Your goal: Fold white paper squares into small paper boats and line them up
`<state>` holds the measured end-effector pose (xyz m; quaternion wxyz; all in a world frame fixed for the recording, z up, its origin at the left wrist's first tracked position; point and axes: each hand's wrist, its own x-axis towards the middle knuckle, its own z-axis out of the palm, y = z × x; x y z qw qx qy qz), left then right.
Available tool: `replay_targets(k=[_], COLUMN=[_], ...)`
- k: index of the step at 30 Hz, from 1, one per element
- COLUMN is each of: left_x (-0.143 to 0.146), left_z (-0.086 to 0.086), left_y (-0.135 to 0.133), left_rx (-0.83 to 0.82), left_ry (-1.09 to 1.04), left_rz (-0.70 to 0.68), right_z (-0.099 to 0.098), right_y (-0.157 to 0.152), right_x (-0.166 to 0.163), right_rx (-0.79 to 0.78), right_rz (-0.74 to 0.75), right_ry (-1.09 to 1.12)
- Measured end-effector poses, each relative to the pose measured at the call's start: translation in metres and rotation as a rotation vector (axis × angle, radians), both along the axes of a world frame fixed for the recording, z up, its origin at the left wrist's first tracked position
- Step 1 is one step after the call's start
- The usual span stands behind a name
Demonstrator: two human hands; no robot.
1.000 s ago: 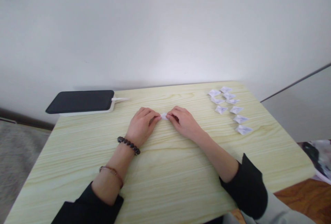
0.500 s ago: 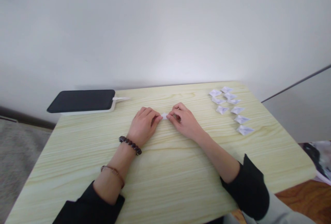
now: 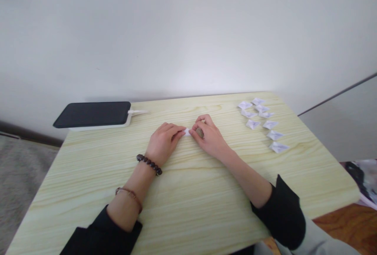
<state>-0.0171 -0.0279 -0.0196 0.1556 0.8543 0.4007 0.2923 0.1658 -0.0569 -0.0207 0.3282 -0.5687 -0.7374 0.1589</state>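
Observation:
A small white folded paper piece (image 3: 186, 131) lies at the middle of the pale wooden table (image 3: 188, 204). My left hand (image 3: 163, 142) rests on the table with its fingertips pinched on the paper's left side. My right hand (image 3: 207, 135) meets it from the right, thumb and curled fingers pinched on the same paper. Most of the paper is hidden between the fingertips. A dark bead bracelet (image 3: 149, 164) and a thin brown band (image 3: 129, 197) circle my left wrist.
Several small folded white paper pieces (image 3: 263, 122) lie in two rows at the table's far right. A black phone (image 3: 93, 114) on a white base with a white cable (image 3: 137, 112) sits at the far left corner. A plain wall rises behind the table.
My right hand's fingers have lifted and curled more over the paper. Both hands stay in the same spot, still pinching it.

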Motion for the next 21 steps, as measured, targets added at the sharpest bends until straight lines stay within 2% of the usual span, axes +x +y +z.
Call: replay_targets(k=[9, 15, 21], left_x=[0.0037, 0.0049, 0.0053], left_z=[0.0000, -0.0036, -0.0001], left_y=[-0.0006, 0.0005, -0.0013], left_rx=[-0.108, -0.046, -0.004], left_ry=[0.000, 0.001, 0.040], left_rz=[0.132, 0.125, 0.064], right_z=[-0.0001, 0.0037, 0.0050], right_y=[0.0009, 0.0016, 0.0029], right_x=[-0.0013, -0.0014, 0.0013], right_rx=[-0.032, -0.061, -0.081], right_rz=[-0.021, 0.019, 0.035], right_ry=[-0.018, -0.004, 0.056])
